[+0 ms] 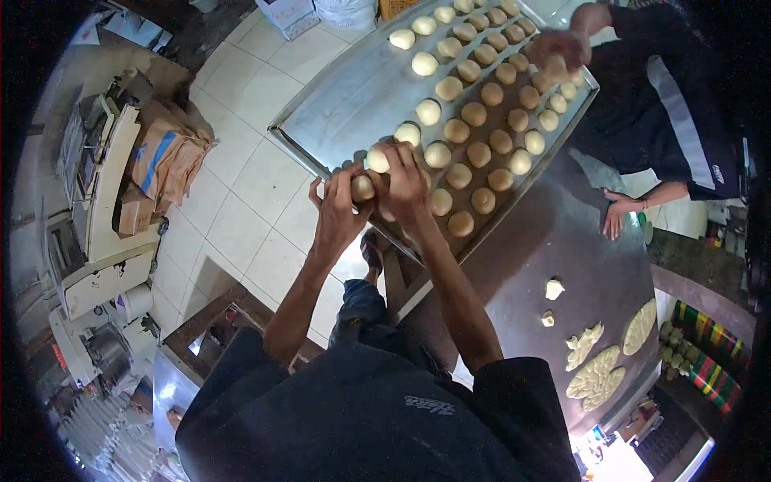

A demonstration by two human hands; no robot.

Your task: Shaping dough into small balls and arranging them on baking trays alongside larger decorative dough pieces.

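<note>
Rows of round dough balls point(474, 114) lie on a large metal tray point(345, 104). At its near left corner my left hand point(339, 210) has its fingers closed round one dough ball point(362, 188). Beside it, my right hand point(408, 181) bends its fingers over another pale dough ball point(378, 159) near the tray's edge. A further ball shows partly beneath my right hand, mostly hidden. Both hands are close together, thumbs almost meeting.
Across the tray, a co-worker's blurred hand point(558, 55) is over the far dough balls; their other hand point(617, 214) rests on the dark table point(514, 265). Flattened dough pieces point(596, 376) and small scraps lie there. Brown sacks point(165, 157) stand left, beyond the tiled floor point(241, 193).
</note>
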